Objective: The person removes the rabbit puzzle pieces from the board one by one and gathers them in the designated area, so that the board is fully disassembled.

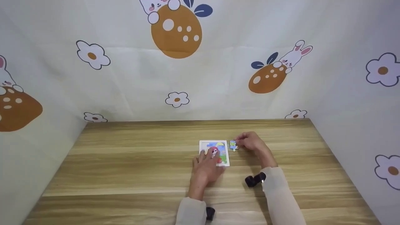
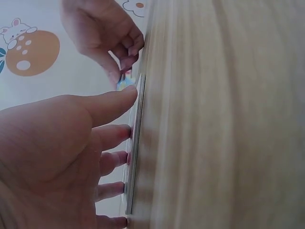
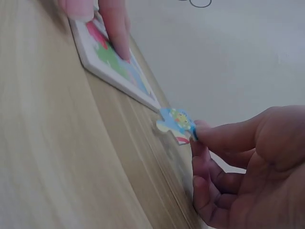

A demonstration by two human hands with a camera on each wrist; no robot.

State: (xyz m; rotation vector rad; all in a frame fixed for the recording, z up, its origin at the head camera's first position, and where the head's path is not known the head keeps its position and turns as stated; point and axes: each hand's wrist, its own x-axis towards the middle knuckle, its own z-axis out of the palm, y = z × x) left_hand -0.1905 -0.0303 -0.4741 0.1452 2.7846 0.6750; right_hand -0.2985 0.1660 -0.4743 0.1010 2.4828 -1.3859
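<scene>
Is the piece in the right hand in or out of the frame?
Out: the right hand pinches the piece beside the frame, past its outer edge.

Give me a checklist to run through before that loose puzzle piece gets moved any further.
1. Piece held: ok. The right hand pinches the puzzle piece at one edge, between thumb and finger.
2. Printed side showing: ok. Its coloured print is visible in the head and right wrist views.
3. Frame lying flat: ok. The white frame lies on the wooden table.
4. Frame steadied: ok. Fingertips of the left hand touch the puzzle.
5. Piece seated: not ok. It is outside the frame, beside its right edge.
6. Matching gap uncovered: cannot tell. The left hand hides part of the picture.
</scene>
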